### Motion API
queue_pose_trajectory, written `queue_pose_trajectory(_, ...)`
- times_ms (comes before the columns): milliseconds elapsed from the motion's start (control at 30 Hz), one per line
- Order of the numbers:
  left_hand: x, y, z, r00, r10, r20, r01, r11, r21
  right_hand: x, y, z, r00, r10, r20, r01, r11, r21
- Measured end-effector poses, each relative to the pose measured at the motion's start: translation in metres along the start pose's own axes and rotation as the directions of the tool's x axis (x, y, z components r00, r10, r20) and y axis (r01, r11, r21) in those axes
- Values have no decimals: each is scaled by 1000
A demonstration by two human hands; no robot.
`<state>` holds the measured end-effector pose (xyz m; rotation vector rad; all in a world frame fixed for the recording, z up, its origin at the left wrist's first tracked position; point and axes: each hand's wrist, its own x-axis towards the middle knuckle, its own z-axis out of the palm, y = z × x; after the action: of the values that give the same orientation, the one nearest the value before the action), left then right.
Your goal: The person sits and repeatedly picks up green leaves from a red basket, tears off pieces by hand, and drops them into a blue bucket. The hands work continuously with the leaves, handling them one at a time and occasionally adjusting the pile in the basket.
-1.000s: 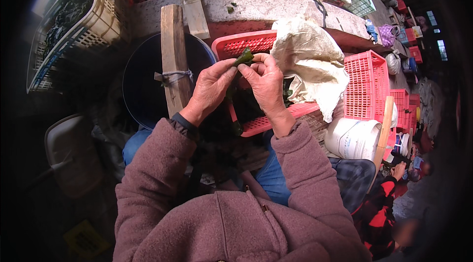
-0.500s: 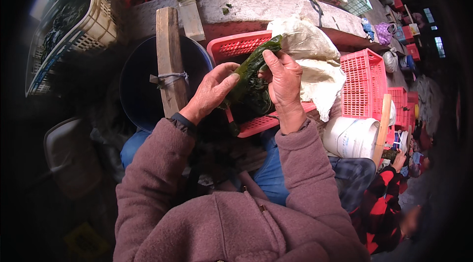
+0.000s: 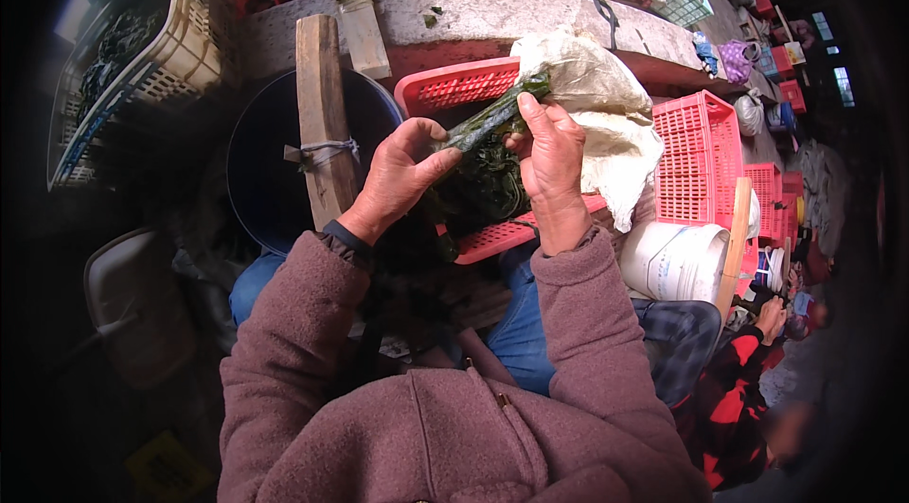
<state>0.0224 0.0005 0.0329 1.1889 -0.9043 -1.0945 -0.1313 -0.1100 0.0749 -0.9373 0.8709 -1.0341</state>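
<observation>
Standing at the left, a dark blue tub [image 3: 263, 139] has a wooden post [image 3: 319, 105] crossing before its mouth. Next comes the person's left hand [image 3: 393, 176], whose thumb and fingers pinch the lower-left end of a long dark green leaf [image 3: 485, 127]. This leaf is in the air over the red basket [image 3: 450, 89], slanting up toward the basket's far right corner; more dark greens [image 3: 497, 179] lie inside, below it. One second ago the hands were close together; half a second ago they were already apart and the leaf looked broad. Now it looks narrower, with a pale sheen, so it is perhaps folded or turned on edge; which one, one cannot tell. For the work, this suggests that the leaf is still being arranged. The right hand [image 3: 551, 162] presses its thumb on the upper-right end; what its lower fingers touch is unclear. Beyond, a cream sack [image 3: 606, 87] covers the basket's right end.
</observation>
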Motion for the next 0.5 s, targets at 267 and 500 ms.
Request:
queue_pose_trajectory(267, -1, 1, -1, 996, -84, -33, 89, 981, 172, -1, 1, 1, 997, -31, 70, 34, 999, -32)
queue_pose_trajectory(500, -3, 6, 0, 999, -28, 35, 23, 989, 148, -1, -1, -2, 996, -27, 90, 28, 1000, -9)
